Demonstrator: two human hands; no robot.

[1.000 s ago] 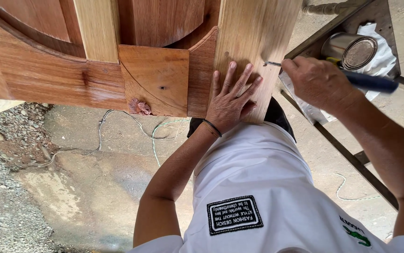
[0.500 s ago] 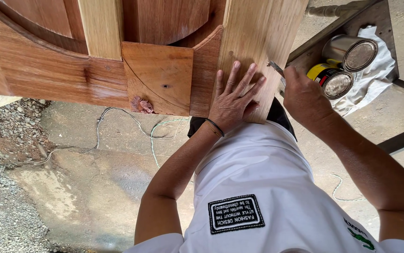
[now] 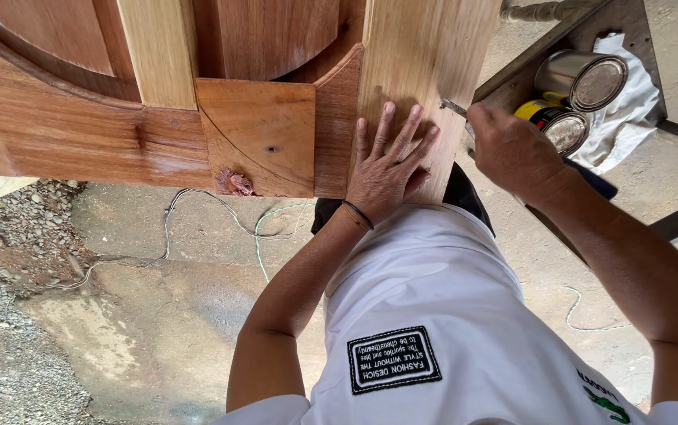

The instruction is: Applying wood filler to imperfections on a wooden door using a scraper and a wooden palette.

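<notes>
My left hand [image 3: 386,165] lies flat, fingers spread, on the pale upright board of a wooden door panel [image 3: 260,126]. My right hand [image 3: 512,149] is closed around a blue-handled tool [image 3: 455,108], whose metal tip touches the right edge of that pale board. The handle mostly hides behind my wrist. A small pinkish rag [image 3: 233,182] sits at the panel's lower edge, left of my left hand.
Two round metal cans [image 3: 583,79] [image 3: 559,124] stand on a white cloth [image 3: 630,94] on a dark frame to the right. Loose cords [image 3: 197,228] trail over the concrete floor below. Gravel [image 3: 1,260] lies at the left.
My right hand has moved left from beside the cans to the board's edge, bringing the tool tip against the wood. My left hand has stayed flat on the board.
</notes>
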